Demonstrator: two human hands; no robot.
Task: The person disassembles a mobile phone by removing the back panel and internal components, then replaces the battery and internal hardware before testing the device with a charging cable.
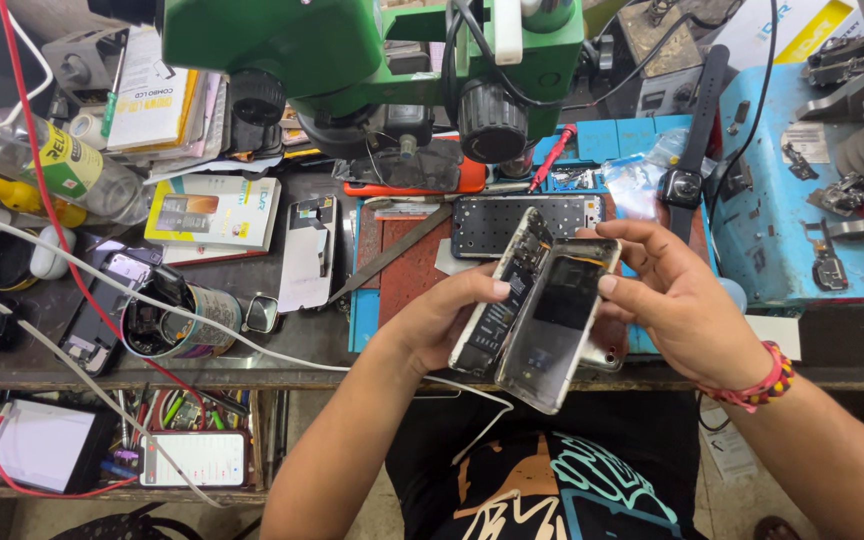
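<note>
My left hand grips an opened phone body, its inner boards and black battery showing. My right hand holds the detached screen panel, glass side dark, leaning against the phone body like an open book. Both are held just above the bench's front edge. A woven red and yellow bracelet sits on my right wrist.
A green microscope hangs over the bench. Another opened phone lies on a red mat. Further things: a smartwatch, blue work mat, tin of tools, plastic bottle, boxes, cables, a lit phone on the lower shelf.
</note>
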